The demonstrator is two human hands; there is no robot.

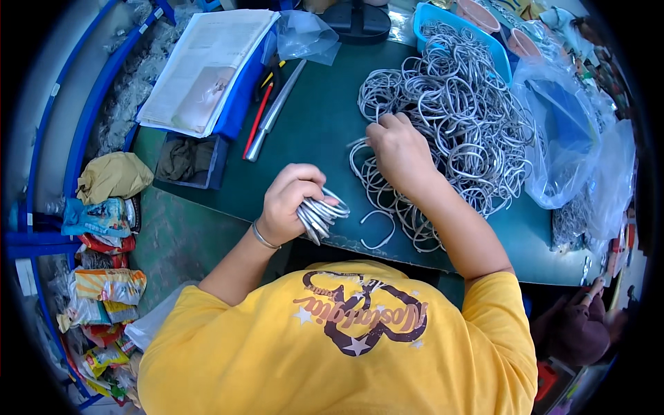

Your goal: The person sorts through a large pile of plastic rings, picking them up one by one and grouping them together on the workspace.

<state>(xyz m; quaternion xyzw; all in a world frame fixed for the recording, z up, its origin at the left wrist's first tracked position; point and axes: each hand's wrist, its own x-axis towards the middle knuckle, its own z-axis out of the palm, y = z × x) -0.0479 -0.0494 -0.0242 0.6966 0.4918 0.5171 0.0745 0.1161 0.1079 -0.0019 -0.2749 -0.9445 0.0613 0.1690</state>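
Observation:
My left hand (289,197) is closed round a bunch of silver open metal bangles (319,220), held just off the table's near edge. A bracelet (264,235) circles that wrist. A large tangled heap of similar bangles (470,121) spreads over the right half of the green table (311,117). At the heap's left edge my right hand (402,151) has its fingers pinched together; a blurred silver end (357,142) sticks out beside them, apparently a bangle. One loose open bangle (378,230) lies near the front edge, below the right forearm.
Behind the heap stands a light blue tub (499,52). Clear plastic bags (557,138) lie to the right. Papers (207,66), a red pencil-like stick (258,121), a tapered metal rod (277,111) and a grey bin (207,173) sit at left. Another person (577,328) is at lower right.

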